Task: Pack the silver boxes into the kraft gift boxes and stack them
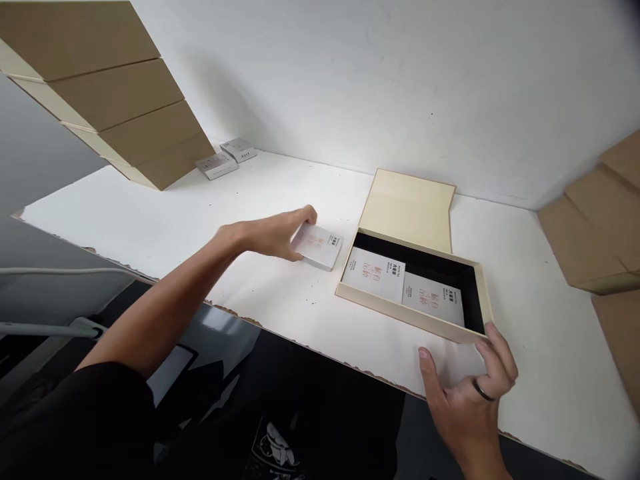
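Observation:
My left hand (pixel 280 233) grips the left end of a small white printed box (pixel 323 248), thumb on the near side and fingers on the far side. This box is just left of a cream gift box (pixel 400 309), whose lid (pixel 407 207) lies folded back toward the wall. Inside the gift box, two similar white boxes, a left one (pixel 376 272) and a right one (pixel 434 298), lie side by side, with black lining showing around them. My right hand (pixel 467 393), a dark ring on one finger, touches the gift box's near right corner with its fingertips, thumb spread apart.
Several large tan boxes (pixel 125 113) form a stack at the back left. Beside it lie two more white boxes (pixel 227 159). Brown cardboard (pixel 600 213) stands at the right. The white table (pixel 280 300) has a chipped front edge, and a wall rises behind it.

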`<state>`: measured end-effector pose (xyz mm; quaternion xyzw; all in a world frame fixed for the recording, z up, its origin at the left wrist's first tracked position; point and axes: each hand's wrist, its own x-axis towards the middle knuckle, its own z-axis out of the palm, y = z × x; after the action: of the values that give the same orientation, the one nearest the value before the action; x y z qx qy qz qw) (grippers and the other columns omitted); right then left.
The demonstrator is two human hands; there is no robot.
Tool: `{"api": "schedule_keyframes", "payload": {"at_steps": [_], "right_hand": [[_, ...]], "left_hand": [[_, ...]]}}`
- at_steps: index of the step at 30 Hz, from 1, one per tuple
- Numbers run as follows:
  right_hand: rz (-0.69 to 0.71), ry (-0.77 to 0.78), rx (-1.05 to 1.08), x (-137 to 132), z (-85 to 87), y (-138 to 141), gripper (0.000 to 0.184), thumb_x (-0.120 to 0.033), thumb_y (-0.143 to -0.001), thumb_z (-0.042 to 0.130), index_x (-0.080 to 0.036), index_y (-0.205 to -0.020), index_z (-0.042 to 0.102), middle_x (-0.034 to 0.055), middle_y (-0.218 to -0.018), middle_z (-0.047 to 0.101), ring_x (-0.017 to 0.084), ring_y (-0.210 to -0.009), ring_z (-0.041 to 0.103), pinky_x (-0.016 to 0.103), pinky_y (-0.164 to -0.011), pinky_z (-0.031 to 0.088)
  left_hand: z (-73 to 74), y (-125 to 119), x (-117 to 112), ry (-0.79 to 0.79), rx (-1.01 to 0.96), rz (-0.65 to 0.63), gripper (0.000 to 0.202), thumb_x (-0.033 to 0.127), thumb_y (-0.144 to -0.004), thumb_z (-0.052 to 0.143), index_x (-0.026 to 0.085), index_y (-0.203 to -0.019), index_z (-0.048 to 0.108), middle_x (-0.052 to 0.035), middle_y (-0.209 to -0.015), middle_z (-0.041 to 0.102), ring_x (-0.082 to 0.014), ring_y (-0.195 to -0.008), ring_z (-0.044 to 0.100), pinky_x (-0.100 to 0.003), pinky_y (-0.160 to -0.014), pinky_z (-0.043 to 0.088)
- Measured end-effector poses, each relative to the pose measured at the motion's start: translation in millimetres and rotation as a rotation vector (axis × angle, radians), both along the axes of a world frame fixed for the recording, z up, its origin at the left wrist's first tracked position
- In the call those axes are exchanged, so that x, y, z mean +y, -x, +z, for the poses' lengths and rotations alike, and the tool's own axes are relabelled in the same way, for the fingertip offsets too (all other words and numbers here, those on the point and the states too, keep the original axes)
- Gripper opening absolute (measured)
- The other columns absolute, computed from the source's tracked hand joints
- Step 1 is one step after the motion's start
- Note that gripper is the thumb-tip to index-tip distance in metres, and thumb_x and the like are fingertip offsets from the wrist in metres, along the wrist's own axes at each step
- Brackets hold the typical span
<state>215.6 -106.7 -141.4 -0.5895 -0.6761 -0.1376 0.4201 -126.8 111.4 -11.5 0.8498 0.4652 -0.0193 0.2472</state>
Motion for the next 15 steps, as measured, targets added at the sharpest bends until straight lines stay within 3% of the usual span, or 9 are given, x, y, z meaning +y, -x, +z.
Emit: {"api": "schedule_keyframes", "payload": {"at_steps": [4, 7, 9, 12, 14, 15], "right_hand": [[0.0, 0.022, 0.012, -1, 1.3, 2, 0.088, -0.031, -0.085, 0.082, -0.02, -0.155, 0.03, 0.0255, -0.158, 0.037, 0.04, -0.144, 0.043, 0.069, -0.109, 0.047], [-0.001, 0.046, 0.017, -1, 3.9, 3, 0.086, -0.032, -0.087, 0.081, -0.021, -0.155, 0.028, 0.0255, -0.159, 0.035, 0.039, -0.146, 0.042, 0.068, -0.111, 0.046], [0.011, 0.066, 0.03, -1, 6.0, 3, 0.085, -0.031, -0.088, 0.08, -0.022, -0.154, 0.027, 0.0252, -0.16, 0.033, 0.037, -0.149, 0.039, 0.067, -0.113, 0.044], [0.036, 0.088, 0.063, -1, 7.9, 4, 0.085, -0.031, -0.089, 0.08, -0.023, -0.152, 0.024, 0.0249, -0.161, 0.03, 0.035, -0.152, 0.033, 0.068, -0.116, 0.04], [0.048, 0.111, 0.097, -3, 8.0, 5, 0.083, -0.031, -0.09, 0.078, -0.025, -0.152, 0.023, 0.0241, -0.162, 0.027, 0.034, -0.154, 0.031, 0.07, -0.117, 0.038], [0.05, 0.128, 0.115, -5, 8.0, 5, 0.082, -0.031, -0.091, 0.076, -0.025, -0.152, 0.021, 0.0236, -0.163, 0.025, 0.033, -0.155, 0.029, 0.07, -0.117, 0.037]], "left_hand": [[19.0, 38, -4, -0.234, -0.292, 0.051, 0.051, 0.043, -0.075, 0.077, 0.023, -0.115, 0.052, -0.0087, -0.129, 0.061, -0.0284, -0.121, 0.061, -0.048, -0.109, 0.052], [32.3, 43, -13, -0.326, -0.491, 0.099, 0.048, 0.043, -0.074, 0.085, 0.025, -0.109, 0.056, -0.0056, -0.13, 0.06, -0.0277, -0.126, 0.06, -0.049, -0.114, 0.052], [32.0, 21, -22, -0.307, -0.541, 0.046, 0.052, 0.042, -0.075, 0.088, 0.025, -0.113, 0.058, -0.0051, -0.131, 0.061, -0.0276, -0.127, 0.06, -0.049, -0.116, 0.052], [19.9, -44, -42, -0.18, -0.541, -0.185, 0.061, 0.041, -0.076, 0.091, 0.023, -0.122, 0.056, -0.0101, -0.138, 0.06, -0.0296, -0.129, 0.061, -0.049, -0.114, 0.054], [13.9, -91, -58, -0.07, -0.55, -0.449, 0.075, 0.044, -0.074, 0.093, 0.02, -0.131, 0.051, -0.0192, -0.158, 0.045, -0.0359, -0.142, 0.053, -0.048, -0.111, 0.055], [14.0, -110, -65, -0.097, -0.581, -0.526, 0.077, 0.045, -0.077, 0.092, 0.018, -0.135, 0.049, -0.0224, -0.164, 0.036, -0.0382, -0.151, 0.041, -0.05, -0.116, 0.05]]}}
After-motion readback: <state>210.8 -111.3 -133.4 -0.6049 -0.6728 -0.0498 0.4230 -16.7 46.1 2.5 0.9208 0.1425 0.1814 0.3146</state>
